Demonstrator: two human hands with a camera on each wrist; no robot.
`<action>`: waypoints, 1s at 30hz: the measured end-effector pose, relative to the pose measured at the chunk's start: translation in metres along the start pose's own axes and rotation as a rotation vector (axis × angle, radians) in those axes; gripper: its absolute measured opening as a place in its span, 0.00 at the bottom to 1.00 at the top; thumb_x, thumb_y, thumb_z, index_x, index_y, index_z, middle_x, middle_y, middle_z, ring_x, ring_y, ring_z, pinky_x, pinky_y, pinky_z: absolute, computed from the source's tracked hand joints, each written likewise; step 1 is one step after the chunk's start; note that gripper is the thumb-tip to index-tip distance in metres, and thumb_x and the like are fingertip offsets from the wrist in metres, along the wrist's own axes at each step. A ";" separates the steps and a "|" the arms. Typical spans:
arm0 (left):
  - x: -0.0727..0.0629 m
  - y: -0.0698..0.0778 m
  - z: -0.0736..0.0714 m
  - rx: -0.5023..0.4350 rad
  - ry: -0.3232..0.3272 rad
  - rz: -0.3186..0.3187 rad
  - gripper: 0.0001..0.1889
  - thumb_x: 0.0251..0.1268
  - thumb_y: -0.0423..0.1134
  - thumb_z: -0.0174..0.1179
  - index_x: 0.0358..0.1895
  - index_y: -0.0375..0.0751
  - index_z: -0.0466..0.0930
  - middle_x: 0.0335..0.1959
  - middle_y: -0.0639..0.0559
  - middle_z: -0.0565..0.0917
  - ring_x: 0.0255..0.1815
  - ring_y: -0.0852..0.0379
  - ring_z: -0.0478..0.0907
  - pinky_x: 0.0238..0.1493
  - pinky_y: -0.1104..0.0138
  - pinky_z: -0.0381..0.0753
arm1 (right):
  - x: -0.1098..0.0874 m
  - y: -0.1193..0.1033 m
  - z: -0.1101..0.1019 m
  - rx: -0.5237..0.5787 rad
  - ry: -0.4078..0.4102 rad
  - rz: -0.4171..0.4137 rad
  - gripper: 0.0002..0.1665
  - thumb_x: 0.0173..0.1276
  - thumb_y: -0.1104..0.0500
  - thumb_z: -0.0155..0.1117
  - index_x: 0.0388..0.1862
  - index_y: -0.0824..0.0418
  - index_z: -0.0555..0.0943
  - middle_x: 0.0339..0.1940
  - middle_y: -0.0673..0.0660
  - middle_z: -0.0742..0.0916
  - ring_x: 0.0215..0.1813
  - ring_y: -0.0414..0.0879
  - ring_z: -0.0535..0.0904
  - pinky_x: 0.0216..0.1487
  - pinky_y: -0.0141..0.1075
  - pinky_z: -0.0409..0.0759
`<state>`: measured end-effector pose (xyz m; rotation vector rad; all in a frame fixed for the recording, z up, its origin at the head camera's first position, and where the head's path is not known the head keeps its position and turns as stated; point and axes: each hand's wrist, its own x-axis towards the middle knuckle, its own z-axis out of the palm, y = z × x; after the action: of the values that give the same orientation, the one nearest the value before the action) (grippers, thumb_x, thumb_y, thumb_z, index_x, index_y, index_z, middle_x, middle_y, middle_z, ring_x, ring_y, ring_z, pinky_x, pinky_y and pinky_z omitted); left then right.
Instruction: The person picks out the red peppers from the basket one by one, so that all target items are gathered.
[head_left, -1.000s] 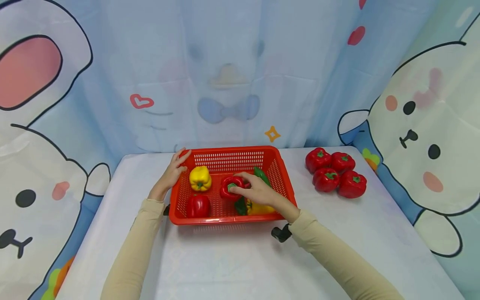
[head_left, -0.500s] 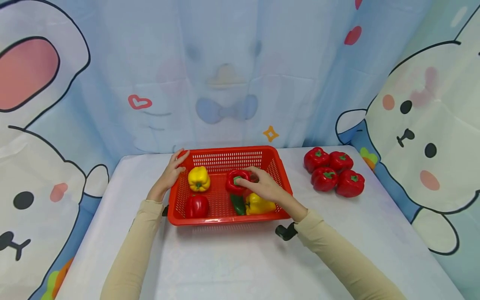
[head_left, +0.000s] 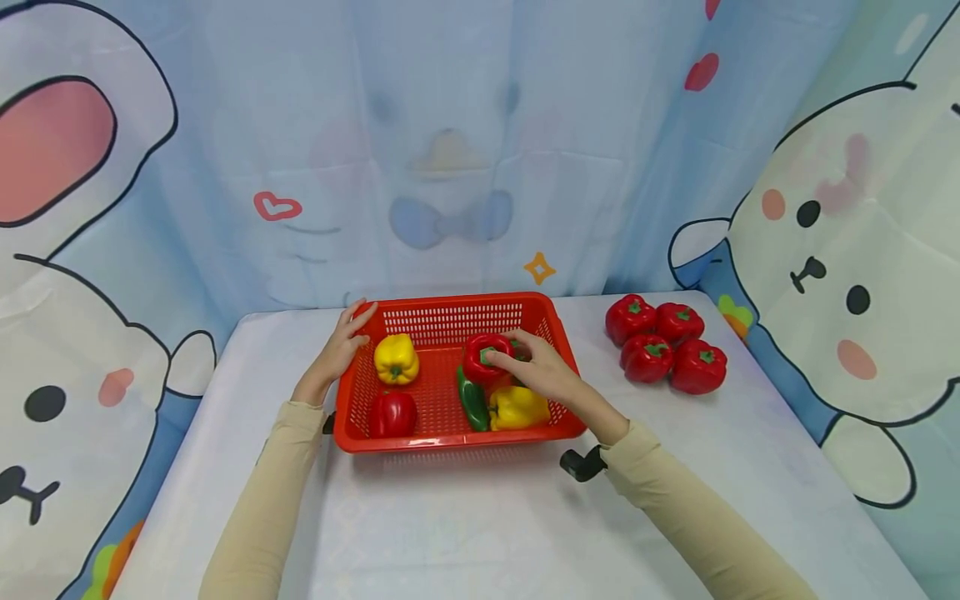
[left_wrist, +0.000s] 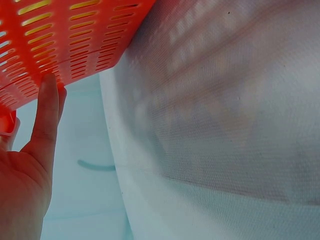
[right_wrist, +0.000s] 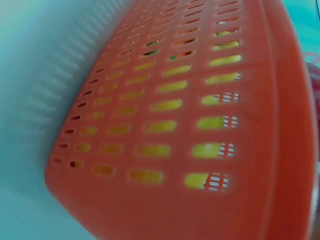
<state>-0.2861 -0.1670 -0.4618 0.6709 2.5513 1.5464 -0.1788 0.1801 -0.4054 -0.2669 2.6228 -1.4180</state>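
Observation:
A red perforated plastic basket (head_left: 442, 440) stands on the table. At its back left corner my left hand (head_left: 337, 354) grips the rim; in the left wrist view fingers (left_wrist: 46, 112) press straight against the outer wall. My right hand (head_left: 543, 367) reaches over the right half and holds a red bell pepper (head_left: 480, 357), thumb near its green stem. Around it in the basket lie a long green pepper (head_left: 472, 400) and a yellow bell pepper (head_left: 517, 408). On the left side are another yellow bell pepper (head_left: 396, 358) and a red one (head_left: 393, 414).
Several red bell peppers (head_left: 697, 367) sit grouped on the white table (head_left: 450, 525), right of the basket. Behind the table hangs a blue printed curtain (head_left: 450, 125). Through the slots of the basket wall (right_wrist: 165, 125), yellow shows in the right wrist view.
My right hand has carried the red bell pepper rightward inside the basket, uncovering more of the long green pepper and the front yellow one. My left hand stays at the back left corner.

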 end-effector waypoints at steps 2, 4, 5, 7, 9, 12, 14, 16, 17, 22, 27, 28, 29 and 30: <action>0.000 0.001 0.000 -0.007 0.002 -0.003 0.32 0.68 0.26 0.42 0.76 0.32 0.54 0.79 0.37 0.41 0.77 0.35 0.39 0.72 0.40 0.43 | -0.001 0.000 -0.003 -0.015 0.007 0.009 0.38 0.66 0.35 0.61 0.66 0.57 0.73 0.55 0.56 0.84 0.56 0.53 0.79 0.53 0.47 0.80; -0.001 0.001 0.000 -0.010 0.003 0.001 0.32 0.67 0.26 0.42 0.76 0.31 0.54 0.79 0.36 0.41 0.77 0.35 0.39 0.72 0.40 0.42 | -0.002 0.000 -0.005 -0.024 0.017 0.023 0.39 0.65 0.34 0.61 0.66 0.57 0.73 0.55 0.56 0.84 0.56 0.53 0.79 0.53 0.47 0.80; -0.001 0.001 0.000 -0.013 0.005 0.002 0.32 0.67 0.26 0.42 0.76 0.31 0.54 0.79 0.36 0.41 0.77 0.35 0.39 0.72 0.40 0.42 | -0.003 0.000 -0.007 -0.028 0.022 0.027 0.39 0.65 0.34 0.61 0.66 0.57 0.73 0.54 0.57 0.84 0.55 0.53 0.78 0.52 0.47 0.80; -0.001 0.002 0.000 -0.011 0.004 0.002 0.32 0.67 0.26 0.42 0.76 0.31 0.54 0.79 0.36 0.41 0.77 0.35 0.39 0.72 0.40 0.42 | -0.004 0.001 -0.010 -0.024 0.031 0.035 0.39 0.65 0.34 0.61 0.66 0.57 0.73 0.53 0.57 0.84 0.54 0.53 0.78 0.51 0.46 0.81; 0.000 0.002 -0.001 -0.006 0.002 0.002 0.32 0.68 0.25 0.42 0.76 0.31 0.54 0.79 0.36 0.41 0.77 0.35 0.38 0.72 0.40 0.42 | -0.005 0.001 -0.014 -0.012 0.039 0.039 0.38 0.65 0.34 0.61 0.66 0.56 0.73 0.52 0.58 0.84 0.53 0.54 0.78 0.50 0.45 0.82; 0.000 0.003 -0.001 -0.011 0.002 -0.003 0.32 0.68 0.25 0.42 0.76 0.32 0.53 0.79 0.37 0.41 0.77 0.37 0.38 0.73 0.42 0.43 | -0.006 0.003 -0.020 -0.007 0.051 0.040 0.38 0.66 0.34 0.61 0.66 0.56 0.73 0.53 0.58 0.83 0.53 0.54 0.77 0.49 0.45 0.82; 0.000 0.003 0.000 -0.014 0.000 -0.004 0.32 0.68 0.26 0.43 0.77 0.33 0.53 0.79 0.38 0.41 0.77 0.37 0.38 0.73 0.42 0.44 | -0.008 0.004 -0.023 -0.009 0.057 0.042 0.38 0.66 0.35 0.60 0.66 0.57 0.73 0.54 0.59 0.83 0.54 0.54 0.77 0.49 0.45 0.82; 0.000 0.003 0.000 -0.025 0.002 -0.007 0.32 0.68 0.26 0.43 0.77 0.33 0.54 0.80 0.38 0.41 0.77 0.37 0.39 0.73 0.43 0.44 | -0.009 0.005 -0.027 -0.011 0.063 0.048 0.38 0.67 0.35 0.60 0.67 0.58 0.73 0.55 0.59 0.83 0.55 0.55 0.77 0.50 0.46 0.82; 0.000 0.002 0.000 -0.025 0.001 -0.007 0.32 0.68 0.25 0.43 0.77 0.33 0.54 0.79 0.38 0.41 0.77 0.37 0.39 0.73 0.43 0.44 | -0.010 0.005 -0.029 -0.013 0.066 0.051 0.39 0.67 0.35 0.60 0.67 0.58 0.72 0.56 0.60 0.82 0.55 0.55 0.77 0.51 0.46 0.82; 0.001 -0.002 0.002 -0.028 -0.006 -0.009 0.31 0.69 0.25 0.42 0.77 0.32 0.53 0.79 0.37 0.40 0.77 0.37 0.39 0.72 0.42 0.45 | -0.015 0.009 -0.038 -0.031 0.086 0.075 0.40 0.68 0.35 0.58 0.68 0.60 0.71 0.58 0.63 0.82 0.57 0.57 0.76 0.53 0.48 0.81; 0.002 -0.002 0.001 -0.047 -0.011 -0.026 0.31 0.69 0.24 0.42 0.76 0.30 0.52 0.79 0.35 0.39 0.77 0.34 0.38 0.72 0.40 0.43 | -0.022 0.011 -0.049 -0.004 0.090 0.101 0.40 0.69 0.35 0.57 0.69 0.60 0.69 0.59 0.65 0.80 0.57 0.58 0.77 0.53 0.48 0.80; 0.002 -0.001 0.001 -0.040 -0.012 -0.027 0.31 0.69 0.23 0.42 0.76 0.29 0.51 0.79 0.34 0.39 0.77 0.34 0.38 0.72 0.40 0.43 | -0.024 0.011 -0.051 0.007 0.092 0.104 0.41 0.69 0.35 0.57 0.70 0.61 0.69 0.59 0.66 0.80 0.57 0.58 0.77 0.53 0.48 0.80; 0.001 0.000 0.000 -0.035 -0.013 -0.028 0.31 0.69 0.23 0.42 0.76 0.29 0.51 0.79 0.34 0.39 0.77 0.34 0.38 0.72 0.40 0.43 | -0.026 0.010 -0.054 0.015 0.095 0.103 0.41 0.70 0.36 0.57 0.70 0.62 0.68 0.60 0.66 0.80 0.57 0.58 0.77 0.53 0.48 0.80; 0.001 0.001 0.000 -0.028 -0.012 -0.029 0.31 0.69 0.24 0.42 0.76 0.30 0.51 0.79 0.34 0.39 0.77 0.34 0.38 0.72 0.40 0.43 | -0.027 0.010 -0.056 0.024 0.098 0.109 0.41 0.69 0.36 0.57 0.70 0.62 0.68 0.59 0.67 0.80 0.56 0.59 0.77 0.53 0.48 0.81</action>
<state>-0.2874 -0.1665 -0.4609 0.6355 2.5141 1.5619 -0.1655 0.2374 -0.3824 -0.0520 2.6501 -1.4606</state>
